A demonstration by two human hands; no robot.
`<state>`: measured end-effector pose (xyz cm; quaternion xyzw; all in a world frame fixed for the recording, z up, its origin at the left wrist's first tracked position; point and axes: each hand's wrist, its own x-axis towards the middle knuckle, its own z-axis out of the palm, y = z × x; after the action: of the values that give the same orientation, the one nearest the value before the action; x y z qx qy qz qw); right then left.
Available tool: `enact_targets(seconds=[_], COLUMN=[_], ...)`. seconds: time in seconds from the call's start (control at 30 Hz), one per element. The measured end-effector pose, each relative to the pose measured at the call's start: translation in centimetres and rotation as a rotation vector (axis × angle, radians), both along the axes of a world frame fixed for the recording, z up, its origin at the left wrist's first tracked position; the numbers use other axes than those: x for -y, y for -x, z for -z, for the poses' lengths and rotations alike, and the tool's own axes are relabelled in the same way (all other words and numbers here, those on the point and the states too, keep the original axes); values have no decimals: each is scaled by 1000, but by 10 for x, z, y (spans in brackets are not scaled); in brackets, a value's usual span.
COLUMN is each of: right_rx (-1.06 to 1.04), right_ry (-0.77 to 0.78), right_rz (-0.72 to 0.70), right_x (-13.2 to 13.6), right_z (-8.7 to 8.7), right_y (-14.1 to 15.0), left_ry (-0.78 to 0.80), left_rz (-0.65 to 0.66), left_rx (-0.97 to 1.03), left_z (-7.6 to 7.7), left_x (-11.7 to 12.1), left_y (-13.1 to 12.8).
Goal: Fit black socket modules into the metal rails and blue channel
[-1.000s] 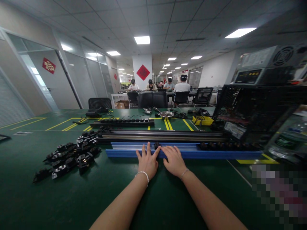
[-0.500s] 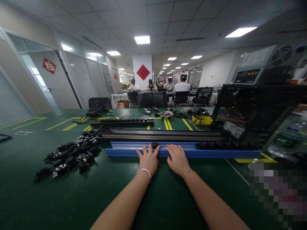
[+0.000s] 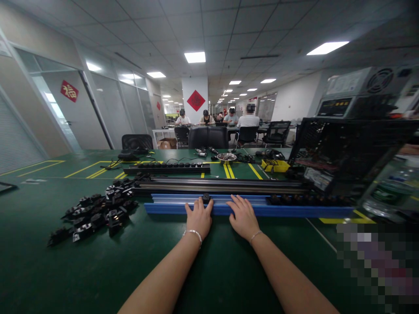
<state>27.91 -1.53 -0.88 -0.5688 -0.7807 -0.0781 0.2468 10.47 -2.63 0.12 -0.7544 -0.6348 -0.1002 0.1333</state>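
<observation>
A long blue channel rail [image 3: 278,211] lies across the green table in front of me. My left hand [image 3: 199,218] rests on its left half, fingers spread, with the fingertips at a small black module [image 3: 206,198] sitting in the channel. Whether the fingers grip or only touch the module I cannot make out. On the rail to the right lies my right hand [image 3: 244,217], fingers stretched out and holding nothing. A row of several similar black modules [image 3: 301,199] fills the rail's right end. Loose black modules [image 3: 94,213] are heaped to the left.
Behind the blue rail lie dark rails [image 3: 225,185] and a black strip with modules [image 3: 166,168]. A metal bowl [image 3: 226,157], a yellow bin [image 3: 275,165] and cables stand farther back. An open computer case [image 3: 347,152] and a plastic bottle [image 3: 391,187] occupy the right. People sit beyond.
The black module has slid left along the blue rail together with my left hand. My right hand has come away from it and shifted slightly right.
</observation>
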Motion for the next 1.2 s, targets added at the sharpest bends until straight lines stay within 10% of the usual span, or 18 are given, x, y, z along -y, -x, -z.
enact_targets(seconds=[0.27,0.53,1.0,1.2], right_rx=[-81,-53,90,-34], right_ry=[-38,105,-3,-41], right_rz=[-58,-605,-441,-232], right_x=[9,55,66,36], right_z=[-11,-36,-49,-40], right_y=[6,58,97,50], left_ry=[7,79,65,1], left_rz=[-24,-72,-100,-4], left_rx=[5,-8,-41,-12], left_z=[-4,-10,11,-2], left_x=[-1,-4,-10,0], left_y=[-1,-4,-7,2])
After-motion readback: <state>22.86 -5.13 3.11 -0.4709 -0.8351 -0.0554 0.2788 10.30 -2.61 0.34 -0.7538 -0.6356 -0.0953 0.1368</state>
